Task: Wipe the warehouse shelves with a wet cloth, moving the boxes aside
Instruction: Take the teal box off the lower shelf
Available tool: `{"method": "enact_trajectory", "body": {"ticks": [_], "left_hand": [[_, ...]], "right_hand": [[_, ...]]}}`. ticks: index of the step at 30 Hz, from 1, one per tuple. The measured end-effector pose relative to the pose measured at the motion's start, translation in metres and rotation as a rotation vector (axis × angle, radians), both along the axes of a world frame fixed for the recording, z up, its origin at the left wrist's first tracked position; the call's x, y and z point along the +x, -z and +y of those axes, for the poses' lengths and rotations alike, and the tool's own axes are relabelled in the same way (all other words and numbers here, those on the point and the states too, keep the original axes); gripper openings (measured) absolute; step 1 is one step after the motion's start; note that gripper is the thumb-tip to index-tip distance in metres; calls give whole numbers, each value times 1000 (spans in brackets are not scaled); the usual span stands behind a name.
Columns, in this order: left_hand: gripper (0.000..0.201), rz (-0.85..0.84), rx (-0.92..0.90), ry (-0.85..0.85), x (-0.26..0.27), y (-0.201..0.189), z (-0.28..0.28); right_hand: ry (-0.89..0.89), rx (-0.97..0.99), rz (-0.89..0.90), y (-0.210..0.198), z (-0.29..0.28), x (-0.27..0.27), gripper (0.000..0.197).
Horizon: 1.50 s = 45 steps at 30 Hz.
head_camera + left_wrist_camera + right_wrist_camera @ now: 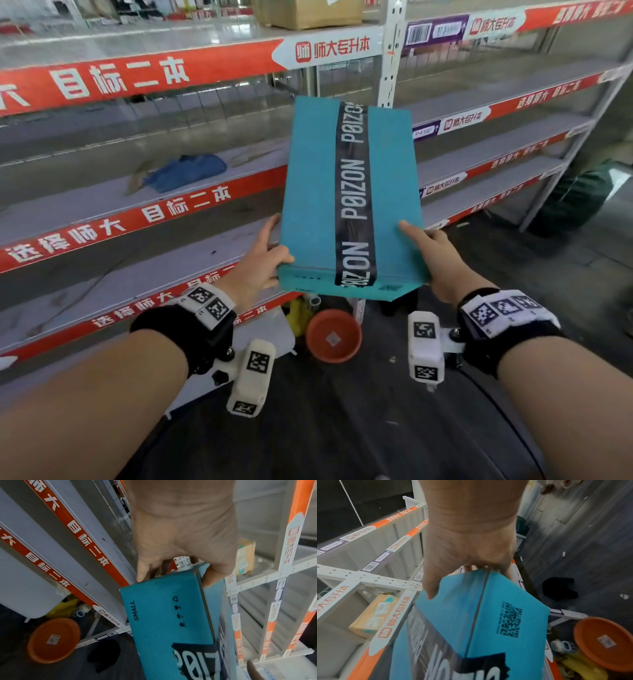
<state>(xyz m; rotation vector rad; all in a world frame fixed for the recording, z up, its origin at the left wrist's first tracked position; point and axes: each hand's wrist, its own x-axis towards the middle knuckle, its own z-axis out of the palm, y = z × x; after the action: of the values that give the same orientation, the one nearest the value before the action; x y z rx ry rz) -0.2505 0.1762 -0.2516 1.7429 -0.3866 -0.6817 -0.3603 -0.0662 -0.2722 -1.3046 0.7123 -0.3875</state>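
The grey shelves [212, 202] with red edge strips run from 9 o'clock to 2 o'clock in the head view. In front of them a teal box [315, 192] with a black POIZON tape band is held in the air, its long axis pointing toward 12 o'clock. Both forearms reach forward. The left hand [260, 260] grasps the box's near corner at 7 o'clock (thumb on top, fingers along the side). The right hand [442, 260] clasps the opposite near corner at 5 o'clock, thumb lying on the top face. An orange basin [334, 335] sits on the floor below the box. A blue cloth [188, 171] lies on a shelf at 10 o'clock, well apart from both hands.
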Motion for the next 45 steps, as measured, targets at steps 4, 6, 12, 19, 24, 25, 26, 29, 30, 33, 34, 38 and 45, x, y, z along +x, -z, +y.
{"method": "enact_trajectory", "body": {"ticks": [4, 6, 12, 19, 24, 25, 26, 29, 30, 33, 34, 38, 45], "left_hand": [[76, 20, 112, 58, -14, 38, -10], [78, 42, 156, 64, -18, 62, -21], [57, 123, 218, 30, -28, 124, -84], [76, 215, 373, 187, -1, 220, -181], [78, 307, 387, 207, 11, 326, -226], [80, 323, 389, 198, 14, 353, -232], [80, 333, 393, 199, 16, 383, -238], [77, 357, 382, 208, 27, 461, -251], [77, 351, 375, 214, 31, 488, -255], [76, 314, 382, 241, 43, 560, -266], [77, 322, 385, 256, 45, 583, -270], [79, 374, 373, 251, 53, 669, -282], [73, 377, 338, 211, 61, 772, -297]], "right_hand": [[48, -118, 84, 50, -12, -18, 69], [71, -101, 132, 80, -20, -29, 69], [88, -37, 227, 154, -65, -58, 64], [71, 53, 349, 261, -147, -50, 58], [106, 85, 402, 359, -179, -48, 51], [110, 86, 416, 383, -183, -48, 49], [117, 81, 432, 410, -186, -48, 48], [145, 71, 462, 484, -193, -42, 47], [159, 75, 466, 512, -194, -40, 47], [195, 107, 475, 582, -199, -34, 45], [202, 125, 473, 602, -201, -33, 45], [214, 92, 474, 681, -213, -21, 48], [262, -40, 593, 761, -229, 3, 72]]}}
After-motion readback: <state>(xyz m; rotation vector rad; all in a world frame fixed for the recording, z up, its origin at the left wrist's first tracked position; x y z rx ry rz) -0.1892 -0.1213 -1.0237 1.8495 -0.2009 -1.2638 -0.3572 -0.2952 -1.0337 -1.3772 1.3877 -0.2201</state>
